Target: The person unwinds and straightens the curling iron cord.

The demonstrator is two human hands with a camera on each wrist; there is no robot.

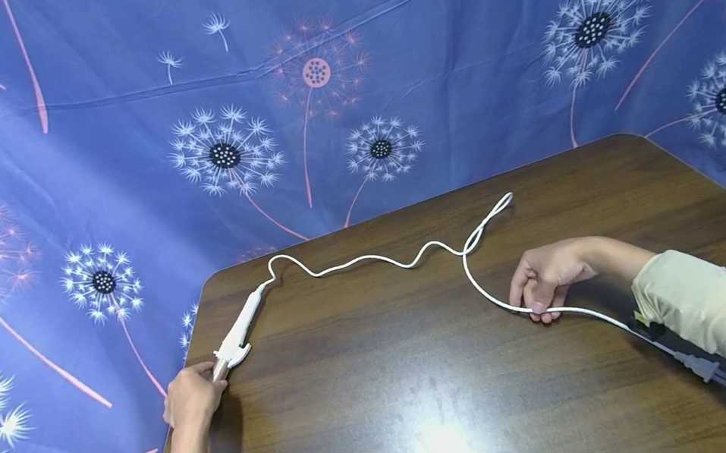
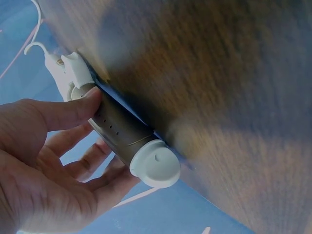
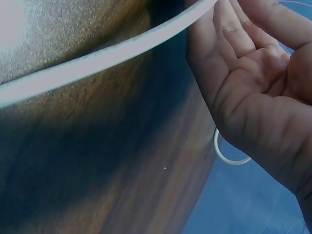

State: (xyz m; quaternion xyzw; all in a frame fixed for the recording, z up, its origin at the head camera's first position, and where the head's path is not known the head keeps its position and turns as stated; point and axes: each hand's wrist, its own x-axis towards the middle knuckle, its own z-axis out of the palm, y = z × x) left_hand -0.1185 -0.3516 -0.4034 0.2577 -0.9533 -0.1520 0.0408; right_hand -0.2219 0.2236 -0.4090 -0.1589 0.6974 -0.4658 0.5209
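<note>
A white-handled curling iron (image 1: 239, 333) lies near the table's left edge, its cord end pointing to the back. My left hand (image 1: 191, 396) grips its brown barrel (image 2: 119, 122), thumb on top and fingers below. In the left wrist view, the barrel shows small holes and a round white end cap (image 2: 157, 165). The white cord (image 1: 367, 258) runs in waves to the right and crosses itself in a narrow loop. My right hand (image 1: 552, 276) pinches the cord between thumb and fingers. Beyond it, the plug (image 1: 704, 367) hangs at the cord's end below the right sleeve.
The brown wood-grain table (image 1: 365, 348) has rounded back corners and a bright glare spot toward the front. Behind it and along its left side hangs a blue cloth (image 1: 117, 136) with a dandelion print.
</note>
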